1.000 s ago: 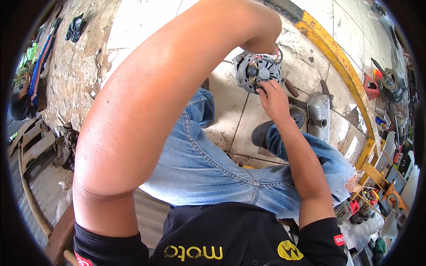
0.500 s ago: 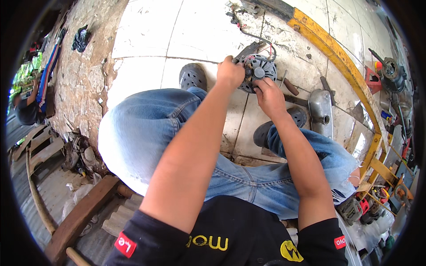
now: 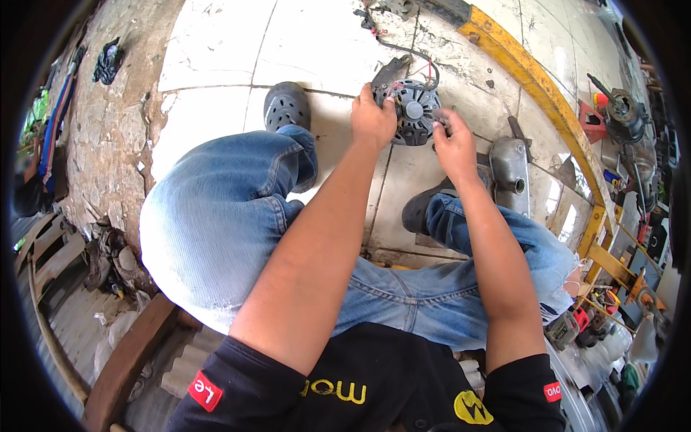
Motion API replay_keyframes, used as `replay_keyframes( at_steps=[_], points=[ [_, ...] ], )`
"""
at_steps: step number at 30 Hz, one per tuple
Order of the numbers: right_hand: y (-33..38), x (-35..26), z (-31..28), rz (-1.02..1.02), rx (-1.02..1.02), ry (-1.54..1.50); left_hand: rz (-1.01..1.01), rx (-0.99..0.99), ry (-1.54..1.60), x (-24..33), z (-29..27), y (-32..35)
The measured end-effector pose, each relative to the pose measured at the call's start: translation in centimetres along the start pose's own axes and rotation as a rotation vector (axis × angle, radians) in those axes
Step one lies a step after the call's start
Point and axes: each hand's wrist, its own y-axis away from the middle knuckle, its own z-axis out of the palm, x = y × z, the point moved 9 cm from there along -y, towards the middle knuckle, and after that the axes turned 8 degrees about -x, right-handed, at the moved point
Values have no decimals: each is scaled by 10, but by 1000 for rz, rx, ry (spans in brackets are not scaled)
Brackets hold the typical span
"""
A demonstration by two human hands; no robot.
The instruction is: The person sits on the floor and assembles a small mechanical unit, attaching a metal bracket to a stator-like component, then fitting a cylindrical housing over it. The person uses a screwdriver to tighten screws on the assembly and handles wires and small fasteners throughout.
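A grey round alternator [image 3: 414, 109] with a slotted face and a round centre hub stands on the tiled floor in front of me. My left hand [image 3: 373, 122] is closed around its left side, with the fingertips partly hidden. At its right rim is my right hand [image 3: 455, 142], thumb and fingers apart; I see nothing held there. Whether those fingertips touch the casing is unclear. A black cable [image 3: 407, 49] with a red wire loops from the top of the alternator toward the far side. Behind my left hand lies a dark metal bracket [image 3: 391, 70].
A yellow metal frame [image 3: 536, 79] curves along the right. Nearer me are a silver metal housing [image 3: 509, 169] and a dark-handled tool [image 3: 519, 137]. A red stand [image 3: 592, 122] and machine parts fill the far right. My dark clogs [image 3: 287, 106] flank the work.
My right hand has moved off the alternator's hub to its right rim, and its fingers have spread. My left hand keeps hold. The whole view has shifted slightly.
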Motion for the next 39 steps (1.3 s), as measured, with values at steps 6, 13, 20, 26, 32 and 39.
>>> replay_keyframes(
  at_steps=[6,13,20,26,32,39],
  points=[
    [21,-16,3,-237,-56,251,-66,-64,-37,-9,16,-1],
    [23,-26,10,-212,-103,382,-44,-23,-41,-12,18,-2],
    [19,-26,18,-216,-154,451,-52,-26,-57,-15,17,-6],
    [20,-23,19,-207,-145,469,-39,-1,-85,-11,18,-3],
    [24,-19,20,-171,-118,373,-20,16,-67,-12,17,-2],
    [21,-18,22,-184,-123,378,-14,14,-71,-13,17,-3]
  ],
)
